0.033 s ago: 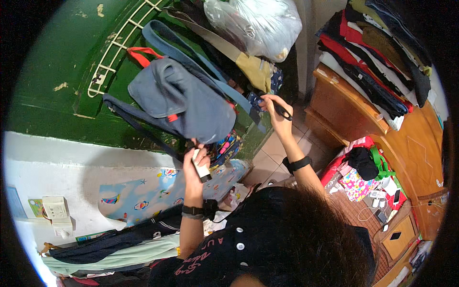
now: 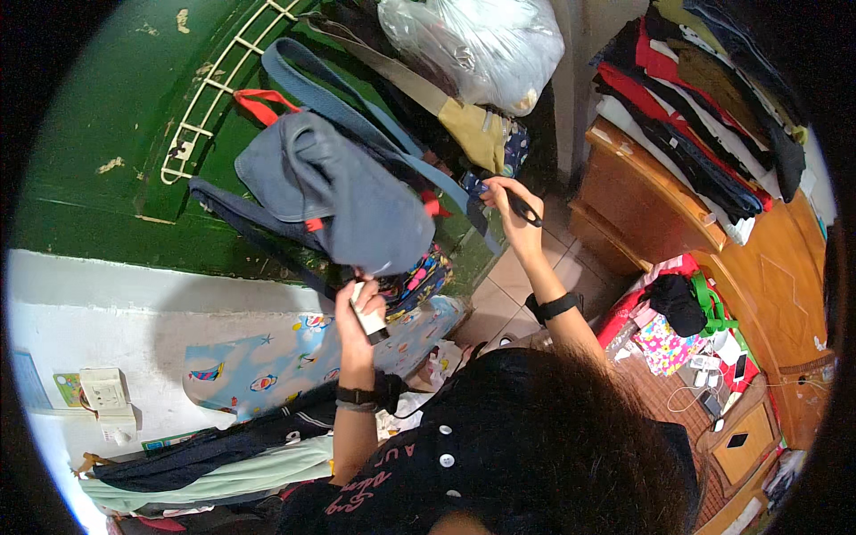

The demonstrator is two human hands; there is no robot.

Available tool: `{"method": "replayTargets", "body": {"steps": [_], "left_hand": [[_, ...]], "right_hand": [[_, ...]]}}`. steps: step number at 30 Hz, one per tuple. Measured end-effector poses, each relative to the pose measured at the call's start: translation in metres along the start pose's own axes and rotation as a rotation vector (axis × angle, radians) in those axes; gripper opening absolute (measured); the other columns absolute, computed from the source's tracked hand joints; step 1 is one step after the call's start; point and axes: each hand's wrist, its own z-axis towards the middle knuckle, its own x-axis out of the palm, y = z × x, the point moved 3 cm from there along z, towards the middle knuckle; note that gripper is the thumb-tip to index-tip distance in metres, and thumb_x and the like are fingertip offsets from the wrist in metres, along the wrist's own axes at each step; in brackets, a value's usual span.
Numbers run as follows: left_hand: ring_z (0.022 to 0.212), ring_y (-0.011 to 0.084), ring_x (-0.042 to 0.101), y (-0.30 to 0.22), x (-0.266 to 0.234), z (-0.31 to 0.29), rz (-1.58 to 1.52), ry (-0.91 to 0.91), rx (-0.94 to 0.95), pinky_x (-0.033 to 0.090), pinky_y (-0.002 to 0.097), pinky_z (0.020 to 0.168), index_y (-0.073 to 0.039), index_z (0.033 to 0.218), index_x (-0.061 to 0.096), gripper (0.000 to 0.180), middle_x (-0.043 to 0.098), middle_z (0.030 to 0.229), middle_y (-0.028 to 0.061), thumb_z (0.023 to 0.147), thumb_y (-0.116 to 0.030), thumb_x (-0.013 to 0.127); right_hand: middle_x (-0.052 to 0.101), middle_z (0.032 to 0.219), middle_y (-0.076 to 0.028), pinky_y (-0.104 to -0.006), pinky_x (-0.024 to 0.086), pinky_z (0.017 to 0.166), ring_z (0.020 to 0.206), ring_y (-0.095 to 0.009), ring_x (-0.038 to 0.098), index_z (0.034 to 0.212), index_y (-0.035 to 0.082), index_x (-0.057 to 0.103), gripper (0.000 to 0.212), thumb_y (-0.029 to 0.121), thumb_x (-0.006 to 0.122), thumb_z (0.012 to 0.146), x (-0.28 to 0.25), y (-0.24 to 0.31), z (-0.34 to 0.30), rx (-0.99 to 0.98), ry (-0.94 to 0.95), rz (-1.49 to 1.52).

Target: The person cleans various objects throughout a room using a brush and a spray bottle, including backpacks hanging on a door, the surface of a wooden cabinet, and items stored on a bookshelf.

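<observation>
A blue-grey bag [image 2: 357, 196] with red tabs hangs against the green panel, its wide strap [image 2: 357, 102] looping up over it. At the bag's lower edge, my left hand [image 2: 352, 312] is closed around a small white block-like thing with a black end [image 2: 364, 308]; its kind is unclear. Beside the strap's lower right part, my right hand [image 2: 517, 201] is closed on a black looped handle [image 2: 524, 211]; whatever it belongs to is mostly hidden. A colourful patterned bag [image 2: 423, 281] shows partly behind the blue-grey one.
A cream wire rack [image 2: 209, 85] is on the green panel [image 2: 98, 160]. Above right hang a tan bag [image 2: 473, 134] and a white plastic bag [image 2: 486, 49]. Folded clothes [image 2: 687, 107] lie on a wooden cabinet [image 2: 660, 183]. More clothes [image 2: 223, 455] are at lower left.
The blue-grey bag and my left hand have shifted slightly left. A red tab on the bag's right side shows more. My right hand has barely moved.
</observation>
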Motion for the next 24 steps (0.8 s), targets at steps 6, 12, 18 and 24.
{"method": "replayTargets", "body": {"steps": [6,12,18,24], "left_hand": [[0.051,0.0065,0.041,-0.045,-0.017,-0.029,0.137,-0.252,0.252,0.038,0.0218,0.046,-0.013,0.077,0.046,0.02,0.044,0.061,-0.0031,0.091,-0.011,0.059],[0.046,0.0081,0.04,-0.044,-0.023,-0.027,0.268,-0.282,0.252,0.04,0.0229,0.047,-0.014,0.076,0.046,0.02,0.043,0.056,-0.0017,0.091,-0.013,0.06],[0.053,0.0078,0.042,-0.052,-0.031,-0.03,0.195,-0.205,0.275,0.038,0.0228,0.046,-0.007,0.093,0.053,0.007,0.054,0.077,-0.0002,0.09,-0.006,0.059],[0.05,0.0085,0.039,-0.049,-0.034,-0.026,0.229,-0.2,0.227,0.036,0.0239,0.045,-0.008,0.088,0.052,0.009,0.051,0.073,0.0002,0.089,-0.008,0.061]], "right_hand": [[0.07,0.079,-0.005,-0.0239,0.05,0.068,0.072,-0.009,0.063,0.1,0.0,0.07,0.021,0.019,0.062,0.098,0.029,-0.028,0.009,0.086,0.077,0.003],[0.069,0.08,-0.007,-0.0251,0.048,0.07,0.073,-0.011,0.062,0.096,-0.001,0.069,0.016,0.013,0.06,0.095,0.078,-0.034,-0.003,0.077,0.161,-0.063],[0.067,0.078,-0.009,-0.0275,0.048,0.07,0.071,-0.014,0.061,0.088,-0.001,0.07,0.018,0.013,0.059,0.091,0.1,-0.032,-0.012,0.294,0.353,0.027],[0.068,0.08,-0.014,-0.0306,0.05,0.065,0.069,-0.021,0.066,0.089,-0.001,0.067,0.012,0.006,0.059,0.092,0.099,-0.036,-0.028,-0.125,0.084,-0.147]]}}
